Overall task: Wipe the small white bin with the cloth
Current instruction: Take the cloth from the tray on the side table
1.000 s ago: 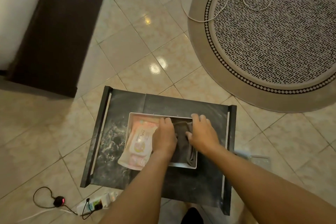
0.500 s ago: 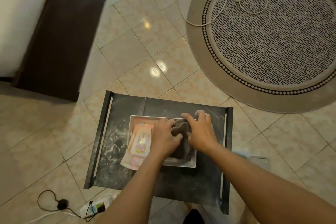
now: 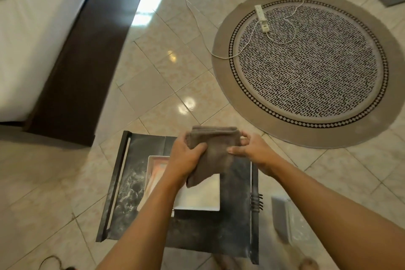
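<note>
The small white bin is a shallow rectangular tray on a dark marbled table. A pink packet lies in its left half, mostly hidden by my left forearm. The brown-grey cloth is folded and held in the air above the bin's far side. My left hand grips the cloth's left edge, and my right hand pinches its right edge. The cloth's lower corner hangs down over the bin without clearly touching it.
A round patterned rug lies on the tiled floor at the far right, with a white power strip and its cord on it. A dark bed frame with a white mattress runs along the left. A grey-white box sits on the floor right of the table.
Both hands have lifted the cloth out of the bin and hold it spread above the bin. The bin's right half now lies bare. The camera view has tilted up.
</note>
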Motion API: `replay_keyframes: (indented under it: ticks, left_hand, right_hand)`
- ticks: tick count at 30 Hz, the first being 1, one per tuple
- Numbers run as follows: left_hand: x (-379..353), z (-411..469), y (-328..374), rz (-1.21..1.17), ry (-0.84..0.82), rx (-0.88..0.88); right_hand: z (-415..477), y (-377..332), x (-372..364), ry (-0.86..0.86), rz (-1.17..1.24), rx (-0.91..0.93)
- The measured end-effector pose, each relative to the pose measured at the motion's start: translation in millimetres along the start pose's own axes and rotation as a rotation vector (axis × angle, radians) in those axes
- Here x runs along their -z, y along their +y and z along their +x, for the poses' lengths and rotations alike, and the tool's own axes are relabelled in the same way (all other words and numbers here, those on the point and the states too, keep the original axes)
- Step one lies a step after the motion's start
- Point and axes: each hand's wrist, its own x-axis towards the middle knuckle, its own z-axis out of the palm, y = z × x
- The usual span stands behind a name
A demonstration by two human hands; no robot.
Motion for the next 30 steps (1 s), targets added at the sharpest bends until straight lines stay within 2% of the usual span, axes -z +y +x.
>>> replay_keyframes:
  ticks: [2,8,14,17,19,23,26,30]
  left_hand:
    - [-16,-1,8,0.012,0.032,-0.003]
    - [-88,-25,19,-0.060,0.063,-0.006]
    - [-172,-55,15,-0.010,0.029,-0.117]
    - [-214,-66,8,-0.020,-0.127,-0.059]
    - [-242,-65,-1,0.065,-0.220,-0.017]
    - [-298,-48,-40,0.218,-0.301,0.031]
    - [-330,-21,-80,0.311,-0.372,-0.016]
    - [-359,14,-144,0.457,-0.353,-0.080]
  right_hand:
    - [-11,0,20,-0.015,0.091,-0.002]
    - [-49,23,77,-0.009,0.119,0.051]
    - [-98,64,140,0.068,0.193,0.105]
    - [-115,86,175,0.070,0.136,0.126]
    - [-119,105,197,0.070,0.093,0.130]
    - [-111,159,233,0.084,0.048,0.155]
    - [-89,209,251,0.086,-0.072,0.172]
    - [-46,275,259,0.029,-0.277,0.058]
